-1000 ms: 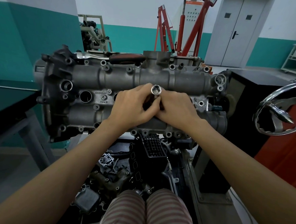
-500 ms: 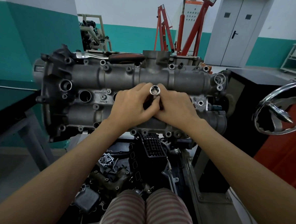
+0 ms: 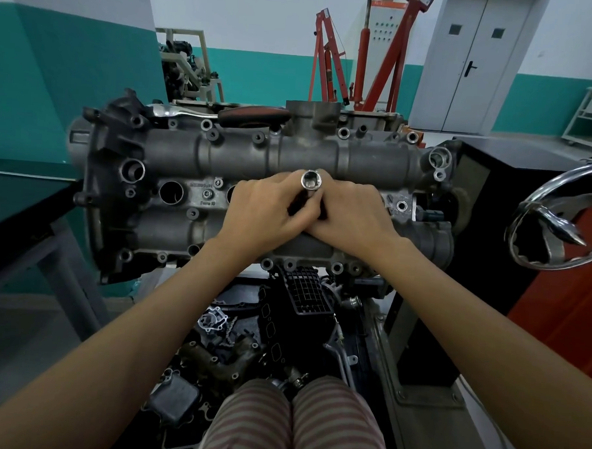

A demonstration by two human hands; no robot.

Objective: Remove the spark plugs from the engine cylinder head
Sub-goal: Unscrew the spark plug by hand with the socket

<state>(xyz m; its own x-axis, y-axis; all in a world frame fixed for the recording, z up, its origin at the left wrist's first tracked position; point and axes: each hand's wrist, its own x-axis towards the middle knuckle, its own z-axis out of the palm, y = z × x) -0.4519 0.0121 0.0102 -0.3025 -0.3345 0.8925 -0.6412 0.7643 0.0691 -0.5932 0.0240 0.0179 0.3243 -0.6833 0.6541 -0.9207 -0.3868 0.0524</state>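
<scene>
Both my hands are meeting over the middle of the cylinder head (image 3: 243, 159). My left hand (image 3: 267, 212) is curling its fingers around the dark shaft below a shiny socket (image 3: 311, 180), thumb side touching my right. My right hand (image 3: 351, 215) is wrapping the same shaft from the other side, fingers bent in close. The socket's open end is pointing up toward me, standing over a plug hole that my hands are covering. No spark plug itself is showing; I cannot tell whether one is sitting under the tool.

To the left, one plug hole (image 3: 171, 192) is lying open and dark, and a second is peeking out at my left knuckles. Between them a cast label (image 3: 206, 202) is reading roughly "Form 10"; the line stamped above it is too faint to read.

A ratchet (image 3: 225, 112) with a red-and-black grip is resting along the far edge of the head. Below the head, a pile of loose engine parts (image 3: 247, 338) is lying by my knees, a black gridded piece (image 3: 306, 295) on top. A red hoist (image 3: 358, 56) is standing at the back wall.
</scene>
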